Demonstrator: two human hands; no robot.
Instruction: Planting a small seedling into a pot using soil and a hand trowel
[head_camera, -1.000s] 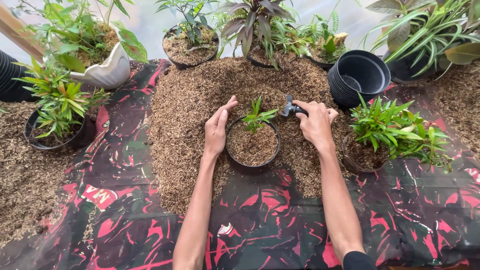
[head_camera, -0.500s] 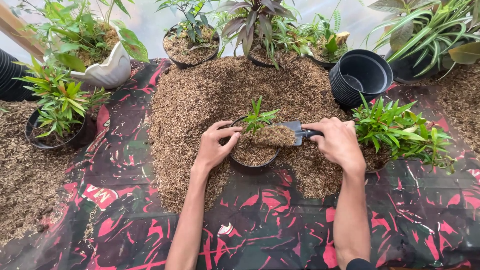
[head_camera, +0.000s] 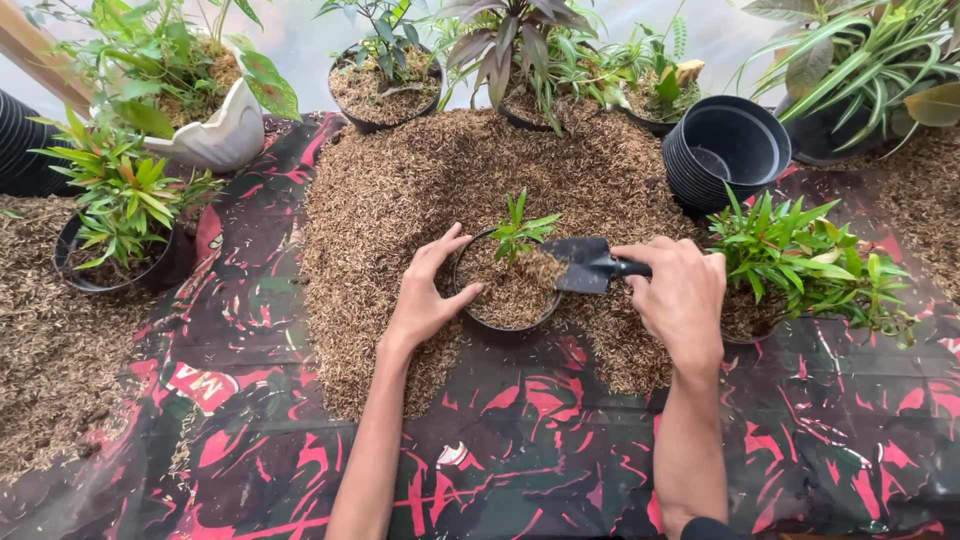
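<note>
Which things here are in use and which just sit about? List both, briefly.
In use: left hand steadying the small black pot with its seedling; right hand tipping a black trowel of brown husk over it; husk pile.

Sitting about: stacked empty black pots; white planter; leafy potted plant by the right hand.

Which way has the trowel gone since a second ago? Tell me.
Yes. The black trowel in the right hand has moved left and down, from beside the stack of empty black pots to over the small pot's rim, loaded with husk.
</note>
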